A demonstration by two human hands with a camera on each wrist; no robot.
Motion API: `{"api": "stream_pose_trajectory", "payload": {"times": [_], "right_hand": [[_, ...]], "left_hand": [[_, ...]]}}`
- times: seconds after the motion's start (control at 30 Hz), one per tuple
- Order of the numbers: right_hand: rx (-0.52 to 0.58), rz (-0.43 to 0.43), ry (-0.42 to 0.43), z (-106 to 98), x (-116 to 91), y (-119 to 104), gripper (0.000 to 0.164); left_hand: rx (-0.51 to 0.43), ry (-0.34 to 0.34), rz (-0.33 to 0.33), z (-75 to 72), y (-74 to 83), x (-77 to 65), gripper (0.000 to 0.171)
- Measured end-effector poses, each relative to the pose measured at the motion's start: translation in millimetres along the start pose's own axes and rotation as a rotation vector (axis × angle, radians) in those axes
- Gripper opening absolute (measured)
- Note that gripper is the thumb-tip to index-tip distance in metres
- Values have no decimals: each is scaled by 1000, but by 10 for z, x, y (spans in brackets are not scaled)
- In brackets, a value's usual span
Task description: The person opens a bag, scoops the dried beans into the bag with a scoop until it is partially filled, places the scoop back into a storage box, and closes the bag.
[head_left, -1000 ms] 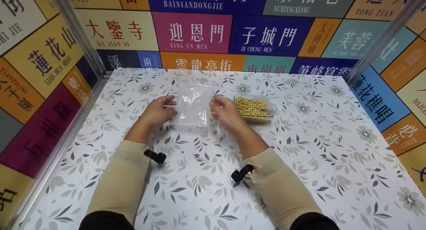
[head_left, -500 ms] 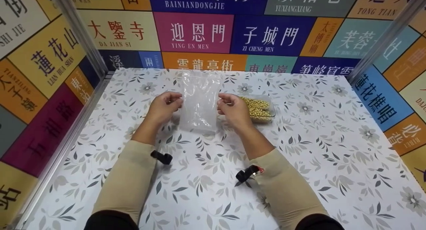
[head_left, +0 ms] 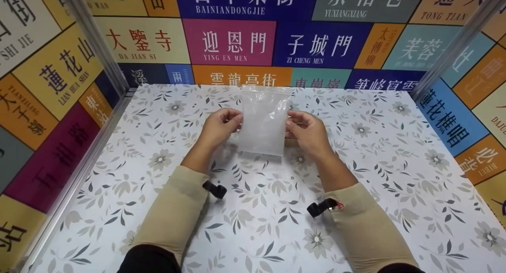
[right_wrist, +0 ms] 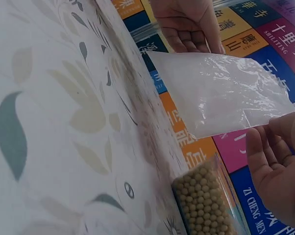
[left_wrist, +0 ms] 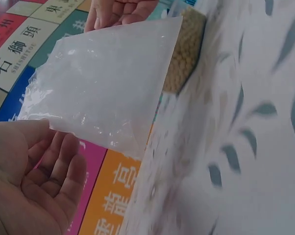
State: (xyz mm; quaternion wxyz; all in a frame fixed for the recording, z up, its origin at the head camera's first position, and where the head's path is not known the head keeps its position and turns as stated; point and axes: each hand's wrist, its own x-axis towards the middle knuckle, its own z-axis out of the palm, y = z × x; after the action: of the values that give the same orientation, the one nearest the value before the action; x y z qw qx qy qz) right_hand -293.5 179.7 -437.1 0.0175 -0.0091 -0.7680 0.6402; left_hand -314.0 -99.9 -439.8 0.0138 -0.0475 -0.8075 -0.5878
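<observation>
The zip bag (head_left: 263,121) is thin, crinkled plastic, throwing glossy glints my way. Smooth, matt soybeans (right_wrist: 202,198) sit in a clear, shiny box (right_wrist: 232,192), plastic or glass, I can't tell. The counter (head_left: 253,233) looks smooth; the sleeves (head_left: 170,209) are matt cloth, the corner post (head_left: 454,42) greyish metal.

Holding a translucent bag (head_left: 264,121) by its side edges with left hand (head_left: 221,125) and right hand (head_left: 310,130), just above centre. Wearing beige sleeves (head_left: 172,209), lower left and lower right, over a floral tabletop (head_left: 265,225). Facing lettered panels (head_left: 229,42) up top.
</observation>
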Motion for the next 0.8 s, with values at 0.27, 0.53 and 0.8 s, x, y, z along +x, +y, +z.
{"api": "stream_pose_trajectory", "payload": {"times": [0.27,0.53,0.8], "right_hand": [[27,-110,16,-384,-62,47,35],[55,-133,3,-520,-69,93,35],[17,-147,-20,-545,-70,108,32]], "left_hand": [[-18,-21,35,343,187,12,20],[-9,-17,44,493,235,39,20],[-4,-19,21,459,161,50,19]]}}
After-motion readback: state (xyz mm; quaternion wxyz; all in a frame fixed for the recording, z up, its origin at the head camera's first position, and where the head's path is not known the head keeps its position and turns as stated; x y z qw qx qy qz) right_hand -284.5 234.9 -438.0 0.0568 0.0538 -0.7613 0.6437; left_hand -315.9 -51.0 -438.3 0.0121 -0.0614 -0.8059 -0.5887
